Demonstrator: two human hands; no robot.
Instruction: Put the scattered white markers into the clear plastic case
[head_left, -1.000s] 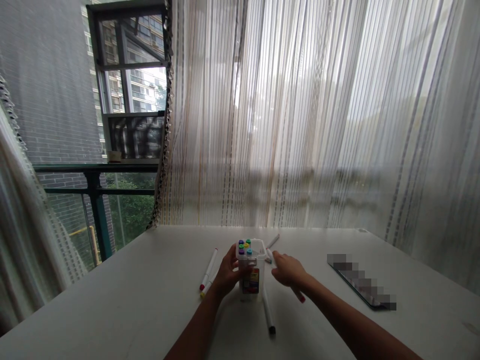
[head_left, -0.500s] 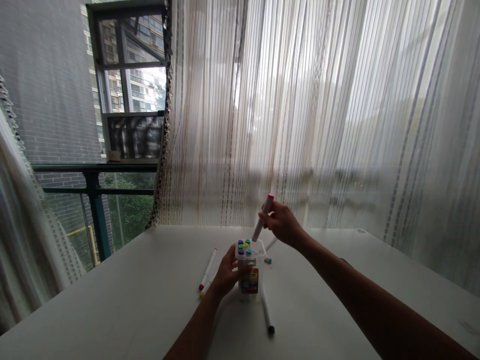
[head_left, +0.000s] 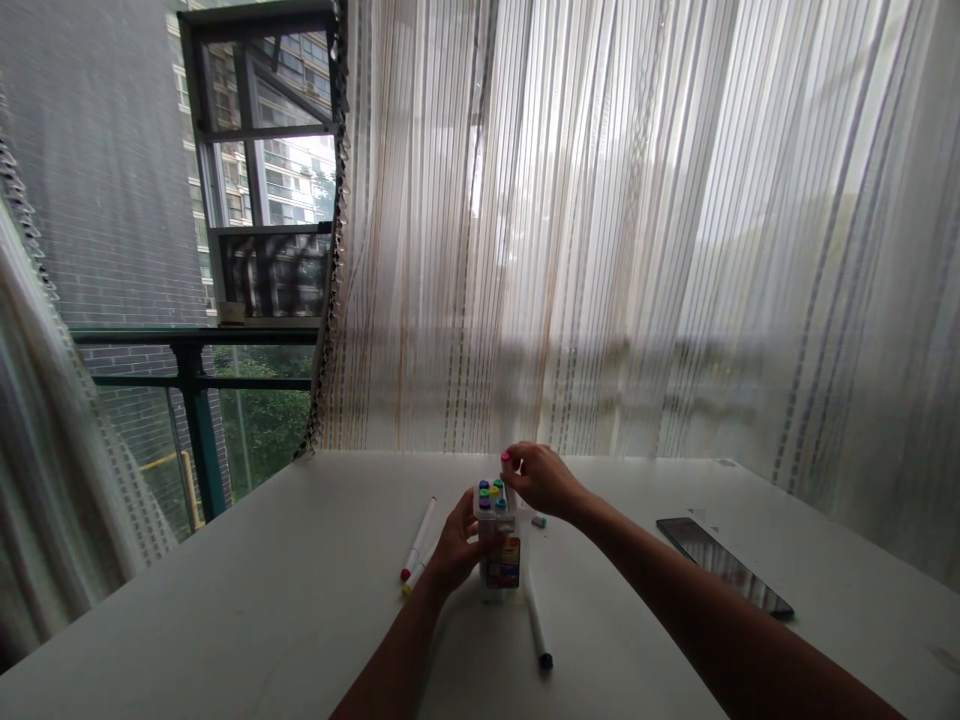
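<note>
A clear plastic marker box (head_left: 489, 592) with a printed label stands upright on the table. Several markers with blue, green, yellow and purple caps (head_left: 491, 493) stick up inside it. My left hand (head_left: 451, 548) is closed round the box's left side, thumb across its front. Over the box's right part, my right hand (head_left: 541, 478) pinches a pink-capped marker (head_left: 506, 460) near its top. The marker is upright, its lower end down in the box and partly hidden.
On the white table (head_left: 285, 600), a red-capped marker (head_left: 418, 540) and a yellow-tipped marker (head_left: 409, 588) lie left of the box. A black-capped marker (head_left: 540, 628) lies in front, a blue-capped one (head_left: 538, 522) behind. A phone (head_left: 724, 565) lies right, near striped curtains (head_left: 600, 250).
My right hand has lowered the pink-capped marker from above the box down into it, and the marker has gone from tilted to upright. The phone is now uncovered by my right arm.
</note>
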